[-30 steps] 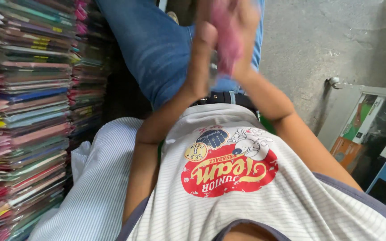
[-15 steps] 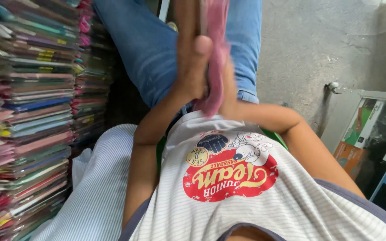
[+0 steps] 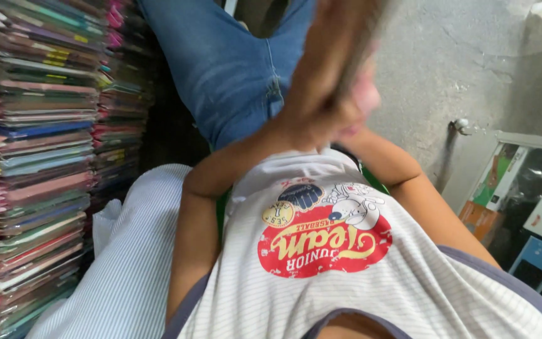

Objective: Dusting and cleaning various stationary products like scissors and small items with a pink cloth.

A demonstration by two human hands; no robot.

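I look down my own chest at both hands, raised together in front of my blue jeans (image 3: pixel 233 69). My left hand (image 3: pixel 318 88) is blurred and pressed flat against a thin pink flat item (image 3: pixel 366 94), perhaps a phone case, which stands on edge between my palms. My right hand (image 3: pixel 357 129) is mostly hidden behind the left one and the item; only its wrist and forearm show, coming in from the right. Both hands clamp the item.
Tall stacks of flat, colourful cases (image 3: pixel 39 125) fill the left side. A striped white cloth (image 3: pixel 133 263) lies beside my left arm. Printed cardboard boxes (image 3: pixel 503 182) sit at the right on the grey concrete floor (image 3: pixel 446 63).
My joined hands have swung to the right and tilted, carrying the pink item with them. The view has shifted slightly as well.
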